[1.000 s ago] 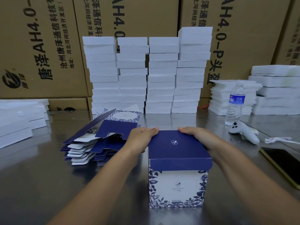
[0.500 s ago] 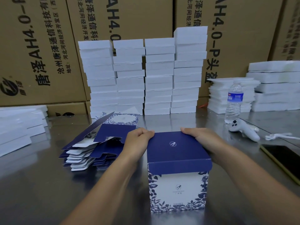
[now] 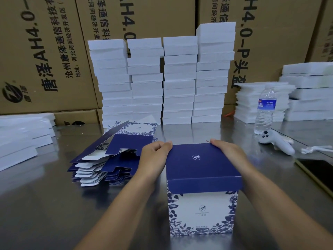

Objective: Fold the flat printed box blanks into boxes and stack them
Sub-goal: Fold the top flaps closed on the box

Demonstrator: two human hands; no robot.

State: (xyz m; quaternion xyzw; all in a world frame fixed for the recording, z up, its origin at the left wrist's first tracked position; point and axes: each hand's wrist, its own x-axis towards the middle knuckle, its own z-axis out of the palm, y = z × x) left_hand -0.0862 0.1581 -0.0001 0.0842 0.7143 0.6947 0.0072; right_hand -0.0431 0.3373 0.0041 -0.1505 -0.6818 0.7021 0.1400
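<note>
The left grip clenches the far left corner of the folded box at its navy lid, and the right grip curls over the far right edge. The box stands upright near the middle of the steel bench. Just left lies a fanned pile of flat blanks. Far behind rise 4 white foam stacks, with a water bottle far right.

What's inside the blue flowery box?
Its inside is hidden: the dark blue lid covers the flowery cardboard box. The left hand and right hand hold the lid's far corners.
</note>
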